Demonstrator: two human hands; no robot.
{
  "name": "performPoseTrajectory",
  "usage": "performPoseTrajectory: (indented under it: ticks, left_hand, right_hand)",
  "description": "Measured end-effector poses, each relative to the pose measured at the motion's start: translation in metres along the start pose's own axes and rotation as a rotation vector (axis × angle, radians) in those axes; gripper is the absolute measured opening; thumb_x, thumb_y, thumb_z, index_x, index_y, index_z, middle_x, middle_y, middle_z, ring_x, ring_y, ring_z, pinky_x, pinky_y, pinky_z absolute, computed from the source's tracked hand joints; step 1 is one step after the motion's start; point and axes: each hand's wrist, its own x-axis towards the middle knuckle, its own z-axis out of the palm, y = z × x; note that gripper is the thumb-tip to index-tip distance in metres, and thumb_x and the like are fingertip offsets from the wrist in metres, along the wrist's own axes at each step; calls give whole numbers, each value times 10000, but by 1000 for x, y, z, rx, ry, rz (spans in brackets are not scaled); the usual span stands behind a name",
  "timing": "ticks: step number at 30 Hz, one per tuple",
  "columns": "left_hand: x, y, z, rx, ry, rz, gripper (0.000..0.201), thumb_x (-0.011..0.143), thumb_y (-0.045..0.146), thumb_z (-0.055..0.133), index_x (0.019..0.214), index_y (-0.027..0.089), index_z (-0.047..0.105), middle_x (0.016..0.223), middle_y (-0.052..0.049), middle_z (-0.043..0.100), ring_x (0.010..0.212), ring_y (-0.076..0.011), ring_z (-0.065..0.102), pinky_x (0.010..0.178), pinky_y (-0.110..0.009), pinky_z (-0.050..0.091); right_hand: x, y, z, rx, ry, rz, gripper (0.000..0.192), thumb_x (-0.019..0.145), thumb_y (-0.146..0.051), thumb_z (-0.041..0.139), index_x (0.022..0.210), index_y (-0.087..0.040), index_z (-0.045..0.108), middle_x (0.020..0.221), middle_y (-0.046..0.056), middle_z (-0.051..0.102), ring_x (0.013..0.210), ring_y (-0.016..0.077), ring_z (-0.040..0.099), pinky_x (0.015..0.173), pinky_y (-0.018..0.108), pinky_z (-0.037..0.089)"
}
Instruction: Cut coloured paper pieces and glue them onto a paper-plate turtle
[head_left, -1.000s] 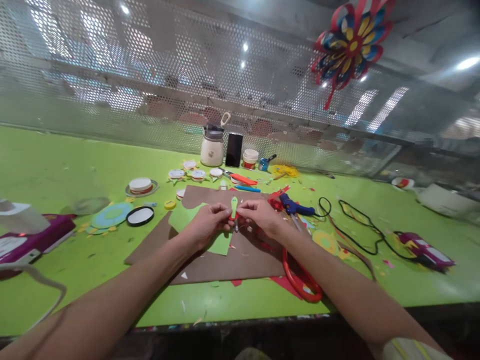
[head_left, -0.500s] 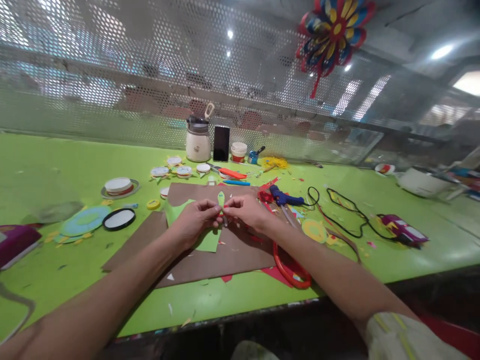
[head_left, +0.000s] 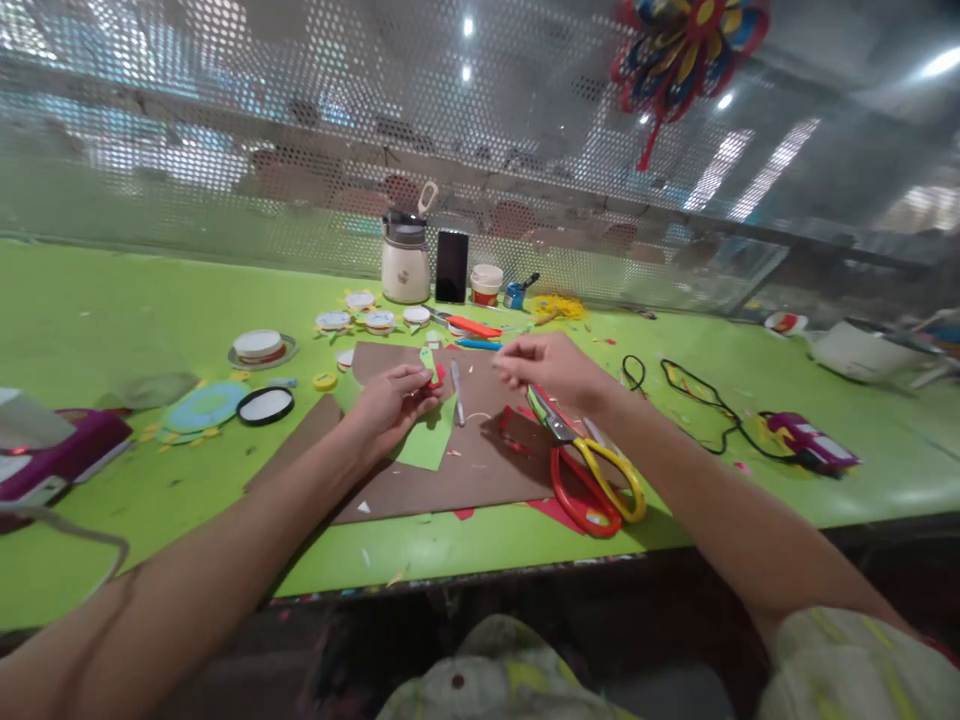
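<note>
My left hand (head_left: 391, 402) rests on the brown cardboard sheet (head_left: 487, 470) and pinches a small green and red paper cut-out (head_left: 430, 368) between thumb and fingers. Under that hand lies a light green paper piece (head_left: 429, 445). My right hand (head_left: 551, 368) hovers above the cardboard to the right, fingers loosely curled and apart, with nothing in it. A thin grey stick (head_left: 456, 392) lies on the cardboard between the two hands. Two pairs of scissors, red-handled (head_left: 574, 498) and yellow-handled (head_left: 615, 475), lie just below my right wrist.
On the green table (head_left: 112, 310) a white jar (head_left: 405, 265), a black phone (head_left: 451, 266) and a small cup (head_left: 486, 285) stand at the back. Paper discs (head_left: 206, 405) and a purple device (head_left: 64, 455) sit left; a black cable (head_left: 697, 395) and another purple device (head_left: 810, 445) right.
My right hand let go of the cut-out and rose to the right. The grey stick now lies on the cardboard. My left hand keeps the cut-out, and the scissors are uncovered.
</note>
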Motion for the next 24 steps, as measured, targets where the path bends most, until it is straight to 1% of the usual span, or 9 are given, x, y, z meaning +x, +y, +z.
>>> performPoseTrajectory:
  ticks: [3, 4, 5, 7, 9, 12, 15, 21, 24]
  left_hand:
    - [0, -1, 1, -4, 17, 25, 116, 752, 47, 622, 672, 123, 586, 621, -34, 631, 567, -94, 621, 522, -161, 500]
    - [0, -1, 2, -3, 21, 36, 120, 749, 45, 625, 670, 124, 582, 617, -31, 629, 564, -94, 618, 520, -161, 497]
    - [0, -1, 2, 0, 21, 46, 124, 747, 43, 627, 668, 124, 577, 612, -28, 627, 562, -94, 617, 518, -162, 495]
    - [-1, -2, 4, 10, 16, 60, 129, 747, 35, 624, 669, 123, 572, 606, -27, 627, 559, -98, 619, 515, -167, 494]
    - [-2, -3, 4, 21, 8, 69, 134, 751, 33, 618, 669, 125, 565, 608, -30, 630, 566, -104, 627, 509, -169, 492]
    - [-2, -5, 4, 35, -1, 79, 146, 747, 36, 628, 661, 129, 554, 608, -30, 629, 568, -106, 631, 500, -170, 488]
    - [-1, -6, 4, 46, -15, 80, 148, 738, 40, 644, 665, 130, 552, 601, -33, 630, 564, -112, 628, 492, -179, 488]
    - [1, -9, 2, 47, -39, 69, 149, 743, 40, 649, 660, 123, 556, 611, -49, 638, 547, -112, 618, 479, -187, 480]
    - [3, -11, 1, 42, -32, 68, 157, 757, 32, 633, 656, 122, 554, 593, -53, 634, 539, -112, 617, 484, -186, 475]
  right_hand:
    - [-31, -3, 27, -201, -192, -124, 21, 732, -181, 664, 725, -169, 680, 707, 16, 650, 663, 148, 554, 665, 299, 427]
    - [-42, -4, 37, -413, -292, -279, 47, 767, -181, 639, 768, -165, 683, 778, 39, 654, 724, 166, 552, 716, 320, 430]
    - [-54, -6, 48, -641, -355, -428, 78, 798, -203, 630, 771, -148, 679, 815, 73, 644, 790, 196, 543, 757, 348, 427]
    - [-73, -9, 67, -963, -395, -599, 166, 839, -262, 607, 796, -111, 664, 810, 110, 619, 832, 238, 511, 768, 378, 423]
    - [-84, -10, 81, -1122, -416, -698, 109, 847, -169, 564, 816, -99, 641, 808, 113, 594, 821, 240, 489, 751, 374, 416]
    - [-87, -6, 90, -1157, -370, -730, 113, 839, -64, 507, 855, -115, 606, 897, 121, 569, 843, 233, 471, 728, 351, 402]
    - [-80, 0, 91, -1165, -326, -783, 148, 893, -92, 462, 845, -127, 598, 918, 124, 551, 848, 226, 457, 695, 333, 386]
    - [-67, 11, 91, -1179, -392, -1027, 207, 935, -122, 428, 873, -118, 625, 861, 97, 565, 789, 203, 461, 599, 305, 345]
    - [-68, 15, 93, -1134, -384, -1081, 270, 942, -100, 395, 823, -114, 638, 809, 91, 580, 748, 193, 464, 608, 311, 362]
